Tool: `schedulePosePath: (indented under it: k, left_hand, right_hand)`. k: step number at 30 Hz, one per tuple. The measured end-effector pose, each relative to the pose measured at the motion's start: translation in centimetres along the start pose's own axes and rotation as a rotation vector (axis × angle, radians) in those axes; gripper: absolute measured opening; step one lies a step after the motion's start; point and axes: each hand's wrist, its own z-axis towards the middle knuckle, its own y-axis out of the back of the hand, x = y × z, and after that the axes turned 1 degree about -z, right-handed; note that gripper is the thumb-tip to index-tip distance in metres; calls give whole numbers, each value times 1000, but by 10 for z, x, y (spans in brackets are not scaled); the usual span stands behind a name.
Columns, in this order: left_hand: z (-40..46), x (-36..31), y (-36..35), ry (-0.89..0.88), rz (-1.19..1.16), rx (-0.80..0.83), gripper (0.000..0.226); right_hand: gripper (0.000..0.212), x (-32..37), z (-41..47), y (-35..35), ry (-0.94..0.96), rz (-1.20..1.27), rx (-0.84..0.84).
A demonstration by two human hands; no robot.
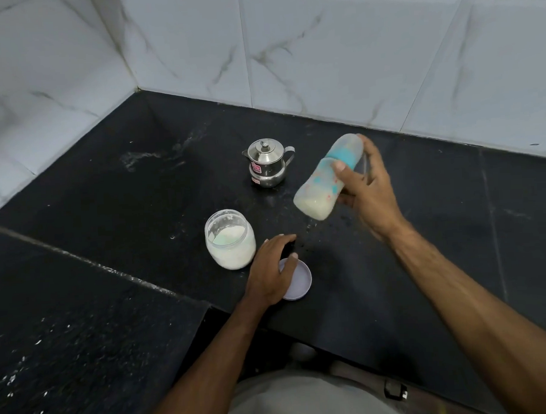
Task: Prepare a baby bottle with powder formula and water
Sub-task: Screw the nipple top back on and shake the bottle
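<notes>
Head view shows the right hand (363,187) wrapped around the baby bottle (328,176), thumb across its front and fingers behind, holding it tilted above the counter (108,198) with the capped teal end up and away. Milky liquid pools at the low end below the grip, so by my reading powder and water are already in, the top is on, and mixing is under way; closing the jar looks like what remains. Left of the grip and nearer the person, the formula jar (230,242) stands open, and the left hand (273,271) lies spread flat, partly on the lid (296,279), gripping nothing. Beyond the jar stands the steel kettle (267,163). Motion blur hides the bottle's teat and markings.
</notes>
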Motion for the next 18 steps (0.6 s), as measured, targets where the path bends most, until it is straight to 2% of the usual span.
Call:
schedulePosePath:
  k: [2, 5, 6, 10, 11, 12, 16, 18]
  left_hand:
    - [0, 0, 0, -4, 4, -8, 49]
    - [2, 0, 1, -2, -25, 14, 50]
    - [2, 0, 0, -1, -24, 15, 51]
    - [1, -1, 1, 0, 6, 5, 51]
    - [1, -3, 2, 5, 2, 11, 51]
    - [1, -3, 1, 4, -3, 8, 50]
    - [2, -5, 3, 22, -48, -13, 34]
    - [0, -3, 2, 25, -36, -26, 36]
  right_hand:
    - [69, -4, -4, -1, -14, -51, 75]
    - [75, -11, -18, -4, -73, -285, 377]
    - [75, -9, -17, -3, -68, -294, 381]
    - [67, 4, 1, -1, 1, -80, 50]
    - [66, 5, 2, -1, 9, -52, 24]
    - [67, 3, -1, -2, 1, -52, 49]
    - [75, -8, -25, -9, -105, -188, 403]
    - [74, -5, -19, -8, -70, -146, 326]
